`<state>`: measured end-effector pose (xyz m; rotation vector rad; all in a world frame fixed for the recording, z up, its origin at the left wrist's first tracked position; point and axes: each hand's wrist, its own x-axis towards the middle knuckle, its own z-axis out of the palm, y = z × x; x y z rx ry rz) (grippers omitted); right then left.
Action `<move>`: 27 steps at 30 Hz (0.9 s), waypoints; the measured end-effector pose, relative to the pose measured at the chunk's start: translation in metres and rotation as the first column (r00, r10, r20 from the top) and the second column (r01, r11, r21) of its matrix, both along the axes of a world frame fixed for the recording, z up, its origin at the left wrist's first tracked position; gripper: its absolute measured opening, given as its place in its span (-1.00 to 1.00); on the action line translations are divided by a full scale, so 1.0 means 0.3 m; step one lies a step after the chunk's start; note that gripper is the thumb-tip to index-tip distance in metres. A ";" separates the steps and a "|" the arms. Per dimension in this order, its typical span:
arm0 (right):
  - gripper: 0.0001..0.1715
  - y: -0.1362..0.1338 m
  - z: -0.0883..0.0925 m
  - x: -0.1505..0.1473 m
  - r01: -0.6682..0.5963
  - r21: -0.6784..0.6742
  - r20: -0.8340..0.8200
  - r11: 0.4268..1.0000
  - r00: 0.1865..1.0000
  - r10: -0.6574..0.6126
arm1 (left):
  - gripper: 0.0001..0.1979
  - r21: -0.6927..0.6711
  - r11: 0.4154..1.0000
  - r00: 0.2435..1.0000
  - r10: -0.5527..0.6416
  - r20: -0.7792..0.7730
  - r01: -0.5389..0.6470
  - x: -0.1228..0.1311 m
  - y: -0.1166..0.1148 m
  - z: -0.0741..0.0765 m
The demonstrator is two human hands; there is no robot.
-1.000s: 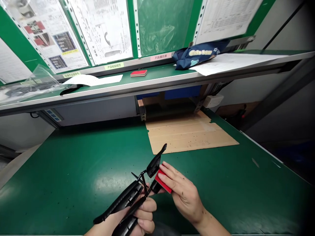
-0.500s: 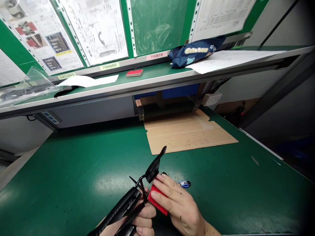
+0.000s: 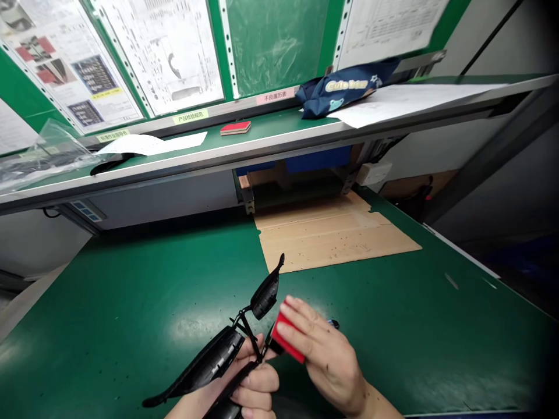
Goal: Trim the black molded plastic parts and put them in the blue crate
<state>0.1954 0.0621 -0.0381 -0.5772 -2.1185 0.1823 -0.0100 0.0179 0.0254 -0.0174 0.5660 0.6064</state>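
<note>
Up on the shelf (image 3: 279, 142) above your green table (image 3: 109, 302), a clear plastic bag (image 3: 39, 160) at the far left holds dark parts, too blurred to tell apart. Farther right on the shelf lies a navy pouch (image 3: 345, 90) printed with yellow letters that seem to read "Cute"; the rest is unclear. Printed sheets in plastic sleeves (image 3: 152, 52) hang on the back wall, their writing too small to read. A flat cardboard sheet (image 3: 332, 233) lies on the table beyond your hands.

Your left hand (image 3: 248, 387) is clamped around a black plastic moulding (image 3: 209, 364): long curved shells joined by thin runners, with a smaller pointed piece sticking up and away from you. You hold it just above the near edge of the table. Your right hand (image 3: 323, 355) is closed on a small red block (image 3: 286, 343), fingers flat on top, its end pressed against the moulding's runners. A second red block (image 3: 236, 127) lies on the shelf, beside a pink label (image 3: 275, 95) with small characters.
</note>
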 end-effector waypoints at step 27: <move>-0.78 0.026 0.083 -0.010 0.233 -0.550 -0.036 0.802 0.953 -0.301 | -0.79 0.247 0.965 0.996 -0.080 -0.030 0.085 -0.013 0.044 -0.115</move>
